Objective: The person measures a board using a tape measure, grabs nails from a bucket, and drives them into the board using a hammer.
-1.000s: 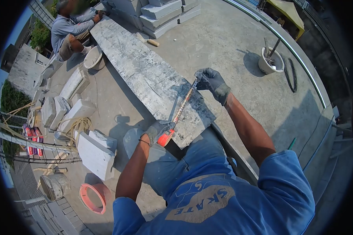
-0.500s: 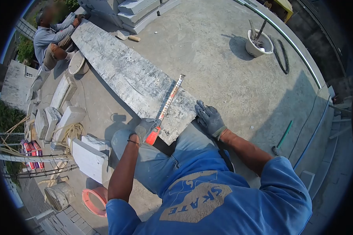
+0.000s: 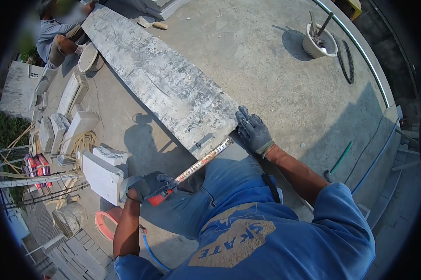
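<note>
My gloved left hand is wrapped round a red tape measure. Its extended blade slants up to the right, just off the near end of a long grey, stained board. Against the board's near right corner rests my gloved right hand, its fingers spread and holding nothing. The board runs from my knees toward the upper left, where a co-worker sits with a hand at its far end.
A pale bucket with sticks stands at upper right, beside a black cable loop. White blocks, coiled rope and a pink bucket lie left. A green-handled tool is right of my arm.
My right hand let go of the blade's end and came down to the board's corner. My left hand moved down and left, taking the tape off the board.
</note>
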A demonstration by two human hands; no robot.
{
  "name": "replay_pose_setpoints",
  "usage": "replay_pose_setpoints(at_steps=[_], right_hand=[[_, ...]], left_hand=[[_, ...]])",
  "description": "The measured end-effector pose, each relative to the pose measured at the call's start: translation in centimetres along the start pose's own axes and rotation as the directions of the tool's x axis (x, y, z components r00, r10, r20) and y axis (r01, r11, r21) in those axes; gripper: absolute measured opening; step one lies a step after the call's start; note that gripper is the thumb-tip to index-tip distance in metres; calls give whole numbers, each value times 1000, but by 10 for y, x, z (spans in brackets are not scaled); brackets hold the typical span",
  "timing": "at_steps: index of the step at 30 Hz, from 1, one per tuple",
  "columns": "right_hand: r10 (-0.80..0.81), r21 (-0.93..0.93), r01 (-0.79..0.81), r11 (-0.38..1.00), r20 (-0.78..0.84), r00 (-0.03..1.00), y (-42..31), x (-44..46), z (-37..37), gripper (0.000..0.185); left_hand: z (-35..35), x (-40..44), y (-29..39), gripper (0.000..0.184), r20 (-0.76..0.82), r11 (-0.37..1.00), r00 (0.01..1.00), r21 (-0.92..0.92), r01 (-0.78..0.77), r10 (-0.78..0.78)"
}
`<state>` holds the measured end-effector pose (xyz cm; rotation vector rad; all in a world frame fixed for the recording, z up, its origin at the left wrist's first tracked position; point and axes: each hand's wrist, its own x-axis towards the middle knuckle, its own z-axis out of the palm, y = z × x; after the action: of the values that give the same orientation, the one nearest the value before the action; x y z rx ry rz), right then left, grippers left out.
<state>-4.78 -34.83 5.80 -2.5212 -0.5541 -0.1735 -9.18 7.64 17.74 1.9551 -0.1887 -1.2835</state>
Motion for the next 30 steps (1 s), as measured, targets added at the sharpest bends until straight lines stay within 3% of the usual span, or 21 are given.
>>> replay_pose_setpoints(at_steps=[1, 2, 4, 5, 7, 8, 10, 11, 14, 16, 20, 22, 23, 24, 25, 26, 28, 29, 30], right_hand=[[-5, 2, 5, 1000, 14, 1000, 1, 1, 1, 64], [-17, -7, 17, 1000, -10, 1000, 2, 3, 1, 63], [-46, -16, 46, 999, -10, 999, 4, 2, 2, 63], [-50, -36, 48, 998, -39, 998, 2, 3, 3, 62], [-76, -55, 73, 996, -60, 995, 4, 3, 4, 62], [-58, -89, 54, 995, -47, 997, 8, 0, 7, 65], [-49, -121, 45, 992, -28, 998, 8, 0, 7, 68], [-39, -161, 36, 986, -17, 999, 6, 0, 4, 70], [-29, -209, 27, 978, -8, 1000, 2, 1, 2, 71], [-28, -220, 24, 975, -14, 1000, 2, 2, 2, 72], [-33, -213, 33, 977, 5, 999, 2, 0, 0, 73], [-41, -204, 42, 978, 9, 999, 1, 0, -3, 74], [-53, -208, 54, 977, 13, 999, -1, 0, -6, 75], [-68, -211, 70, 975, 17, 998, -2, 2, -7, 77], [-72, -205, 73, 976, 16, 997, -4, 3, -7, 77], [-68, -195, 70, 978, 20, 997, -4, 3, -8, 77], [-63, -180, 66, 981, 22, 998, 0, 3, -6, 78], [-60, -188, 66, 980, 36, 998, 2, 1, -5, 79], [-56, -198, 66, 978, 53, 997, 3, -1, -3, 79]], left_hand=[[5, -4, -3, 22, 108, 997, 992, -17, 69, -67], [8, -5, -13, 22, 107, 997, 992, -37, 73, -69], [19, 2, -41, 19, 145, 999, 989, 28, -34, 29], [27, 11, -53, 19, 136, 999, 990, 3, -33, 32], [32, 29, -66, 20, 140, 985, 990, 174, 9, -33], [33, 35, -66, 20, 126, 987, 992, 161, 10, -30], [40, 50, -54, 22, 76, 994, 994, -76, 80, -74], [43, 57, -53, 22, 72, 993, 995, -85, 81, -75], [50, 79, -52, 24, 22, 997, 998, 41, -58, 57], [52, 88, -49, 22, 78, 891, 993, -439, 117, -92], [52, 97, -46, 24, 113, 907, 990, -402, 124, -86], [55, 86, -31, 24, 112, 831, 960, -481, 280, -258], [58, 86, -37, 24, 110, 831, 958, -479, 283, -263], [63, 88, -49, 24, 55, 974, 993, -195, 117, -108], [65, 89, -55, 24, 50, 992, 997, 114, -63, 58], [68, 90, -61, 24, 45, 992, 998, 114, -58, 53], [71, 92, -57, 25, 10, 994, 998, -89, -66, 67], [70, 94, -56, 25, 12, 994, 998, -87, -61, 63], [67, 95, -46, 25, 9, 944, 996, -319, 82, -84]])
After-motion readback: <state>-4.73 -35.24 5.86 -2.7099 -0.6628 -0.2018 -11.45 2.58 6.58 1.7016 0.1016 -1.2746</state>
